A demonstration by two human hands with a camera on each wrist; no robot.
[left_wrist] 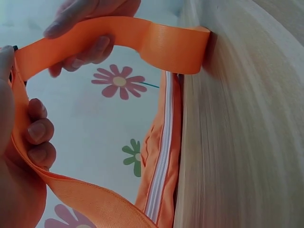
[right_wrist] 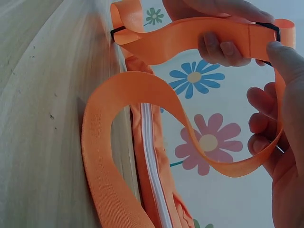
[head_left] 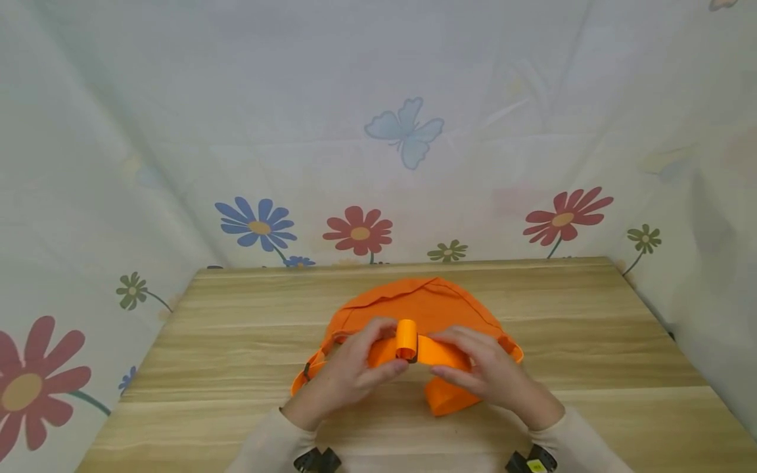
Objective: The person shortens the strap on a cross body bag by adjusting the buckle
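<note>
An orange fabric bag [head_left: 408,299] lies on the table, with a white zipper [left_wrist: 161,161] along its near edge. Above its front, both hands hold its flat orange webbing strap [head_left: 445,353]. The left hand [head_left: 357,364] pinches the strap beside a black slider buckle [right_wrist: 278,34], thumb on one face and fingers behind. A short loop of strap [head_left: 406,335] stands up at that buckle. On the other side, the right hand [head_left: 491,368] grips the strap between thumb and curled fingers. From there a slack length [left_wrist: 175,50] curves down to the table.
The bag lies on a wood-grain table [head_left: 236,315]. A second black buckle [right_wrist: 118,31] sits on the strap near the bag's left side. Behind and beside the table hangs a pale curtain [head_left: 296,131] printed with flowers and a butterfly.
</note>
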